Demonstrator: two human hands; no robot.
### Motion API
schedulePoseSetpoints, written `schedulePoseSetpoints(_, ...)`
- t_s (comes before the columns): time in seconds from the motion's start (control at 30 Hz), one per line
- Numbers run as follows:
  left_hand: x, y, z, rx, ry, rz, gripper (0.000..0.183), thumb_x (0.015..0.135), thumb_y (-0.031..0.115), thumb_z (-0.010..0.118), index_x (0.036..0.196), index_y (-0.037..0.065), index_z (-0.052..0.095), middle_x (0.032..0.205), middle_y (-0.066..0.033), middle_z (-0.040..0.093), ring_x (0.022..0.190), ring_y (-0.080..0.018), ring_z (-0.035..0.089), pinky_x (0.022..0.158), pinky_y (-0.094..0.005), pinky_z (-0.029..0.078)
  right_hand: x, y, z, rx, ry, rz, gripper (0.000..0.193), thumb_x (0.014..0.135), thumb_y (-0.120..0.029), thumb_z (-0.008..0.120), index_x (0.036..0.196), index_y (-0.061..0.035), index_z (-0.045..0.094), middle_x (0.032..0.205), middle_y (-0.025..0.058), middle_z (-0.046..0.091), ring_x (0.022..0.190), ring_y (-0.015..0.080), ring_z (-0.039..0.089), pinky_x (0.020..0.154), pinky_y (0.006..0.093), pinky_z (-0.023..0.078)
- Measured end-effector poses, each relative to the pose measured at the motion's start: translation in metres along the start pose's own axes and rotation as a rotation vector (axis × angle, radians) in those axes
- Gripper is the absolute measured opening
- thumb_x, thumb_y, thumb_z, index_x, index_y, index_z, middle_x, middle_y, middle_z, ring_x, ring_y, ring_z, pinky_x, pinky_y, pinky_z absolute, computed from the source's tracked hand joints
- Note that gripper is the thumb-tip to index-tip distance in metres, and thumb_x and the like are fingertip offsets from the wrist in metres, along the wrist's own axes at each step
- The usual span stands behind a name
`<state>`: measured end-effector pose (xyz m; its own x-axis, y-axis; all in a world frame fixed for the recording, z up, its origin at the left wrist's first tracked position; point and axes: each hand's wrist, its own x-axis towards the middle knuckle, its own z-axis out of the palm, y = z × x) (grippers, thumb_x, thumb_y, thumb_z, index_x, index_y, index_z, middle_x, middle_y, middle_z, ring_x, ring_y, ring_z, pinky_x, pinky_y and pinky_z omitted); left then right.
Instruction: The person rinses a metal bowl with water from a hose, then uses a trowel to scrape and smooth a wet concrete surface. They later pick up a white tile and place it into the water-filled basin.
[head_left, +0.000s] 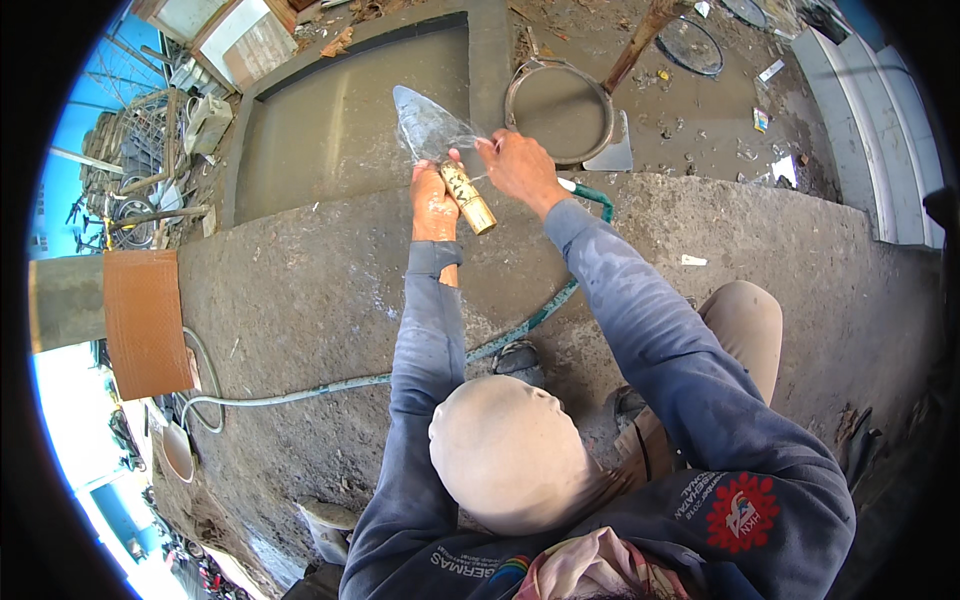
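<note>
My left hand is closed around the wooden handle of a pointed trowel. The trowel's grey metal blade points away from me, up and to the left. Over the blade and toward my right hand lies a clear, shiny film; whether it is water or thin plastic, I cannot tell. Beside the trowel's neck, my right hand has its fingers curled together, and what they hold is hidden. A green hose with a pale end runs up to my right wrist and passes out of sight there.
Ahead is a rectangular basin of murky water with a concrete rim. A round bucket of grey liquid stands to its right, by a wooden pole. Cardboard lies left; pale steps rise right. The hose crosses the concrete floor.
</note>
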<state>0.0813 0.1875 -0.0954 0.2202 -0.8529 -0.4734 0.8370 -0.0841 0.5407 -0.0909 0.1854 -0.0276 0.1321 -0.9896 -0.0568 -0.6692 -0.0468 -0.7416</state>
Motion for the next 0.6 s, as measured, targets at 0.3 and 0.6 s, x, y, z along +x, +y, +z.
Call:
schedulePoseSetpoints(0.3, 0.008, -0.001, 0.006, 0.170, -0.011, -0.183, 0.022, 0.092, 0.015, 0.077, 0.104, 0.002, 0.063, 0.089, -0.0084, 0.068, 0.071, -0.0153, 0.066, 0.057, -0.0255, 0.055, -0.004, -0.006, 0.001, -0.032, -0.041, 0.019, 0.043, 0.098, -0.042, 0.057, 0.106, -0.0022, 0.071, 0.094, 0.0255, 0.073, 0.093, 0.0448, 0.071, 0.083, 0.0533, 0.055)
schedulePoseSetpoints(0.6, -0.009, -0.015, 0.019, 0.491, 0.059, -0.010, 0.043, 0.089, 0.046, 0.080, 0.094, 0.006, 0.064, 0.070, -0.0046, 0.060, 0.050, -0.0160, 0.055, 0.043, -0.0305, 0.045, 0.007, 0.004, 0.018, 0.096, 0.085, -0.065, 0.036, 0.100, -0.038, 0.060, 0.104, -0.0044, 0.071, 0.084, 0.0150, 0.074, 0.087, 0.0367, 0.072, 0.080, 0.0473, 0.054)
